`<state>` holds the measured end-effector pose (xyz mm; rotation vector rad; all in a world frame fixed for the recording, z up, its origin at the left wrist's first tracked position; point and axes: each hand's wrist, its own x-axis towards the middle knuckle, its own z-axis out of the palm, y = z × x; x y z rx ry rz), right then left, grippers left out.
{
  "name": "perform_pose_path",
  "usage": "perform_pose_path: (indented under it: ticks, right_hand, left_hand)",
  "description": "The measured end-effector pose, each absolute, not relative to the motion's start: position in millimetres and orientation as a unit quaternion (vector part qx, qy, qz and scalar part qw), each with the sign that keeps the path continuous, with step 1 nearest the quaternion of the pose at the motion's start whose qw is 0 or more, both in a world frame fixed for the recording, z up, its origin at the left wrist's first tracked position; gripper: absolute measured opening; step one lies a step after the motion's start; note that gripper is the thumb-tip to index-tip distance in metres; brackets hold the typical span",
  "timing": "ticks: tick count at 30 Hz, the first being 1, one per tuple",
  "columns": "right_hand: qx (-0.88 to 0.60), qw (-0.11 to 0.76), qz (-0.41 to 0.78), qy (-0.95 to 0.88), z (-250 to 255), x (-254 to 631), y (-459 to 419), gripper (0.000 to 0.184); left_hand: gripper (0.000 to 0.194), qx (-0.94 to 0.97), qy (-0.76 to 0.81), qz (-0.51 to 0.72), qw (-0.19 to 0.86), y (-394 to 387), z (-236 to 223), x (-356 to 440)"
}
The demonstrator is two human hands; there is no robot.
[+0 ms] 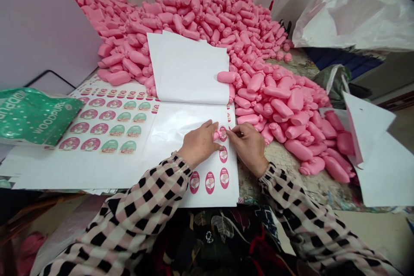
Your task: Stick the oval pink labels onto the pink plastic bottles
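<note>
The left hand (201, 141) is clamped on a pink bottle (217, 136) low over the right part of the white label sheet (168, 138), while the right hand (250, 147) has its fingertips at an oval label (223, 134) just beside it, pinching or merely touching I cannot tell; a pile of pink bottles (207, 13) rises behind

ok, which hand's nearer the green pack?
Left. The left hand is to the right of the green pack; the right hand is farther right.
</note>
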<state>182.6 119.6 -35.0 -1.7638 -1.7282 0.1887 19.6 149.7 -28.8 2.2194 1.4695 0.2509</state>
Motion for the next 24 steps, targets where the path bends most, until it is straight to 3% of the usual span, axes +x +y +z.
perform_pose_path:
  ticks: [7,9,12,14,18,24]
  right_hand:
    - [-0.654,0.509,0.138,-0.543,-33,187,112,0.025]
    - [-0.634,0.545,0.200,-0.512,-24,186,108,0.024]
    - [-0.595,0.551,0.305,-0.499,-7,176,100,0.022]
    - [-0.581,0.538,0.342,-0.506,3,164,93,0.022]
    - [-0.577,0.495,0.363,-0.539,10,145,82,0.023]
    - [-0.570,0.477,0.374,-0.555,8,139,78,0.021]
  left_hand:
    - [0.058,0.751,0.519,0.212,0.350,140,-26,4]
    - [0.053,0.669,0.511,0.279,0.461,135,-16,2]
    - [0.052,0.415,0.422,0.384,0.709,126,-3,0]
    - [0.047,0.270,0.354,0.414,0.794,120,2,2]
    - [0.035,0.144,0.316,0.452,0.822,108,3,7]
    - [0.040,0.163,0.314,0.463,0.812,99,2,9]
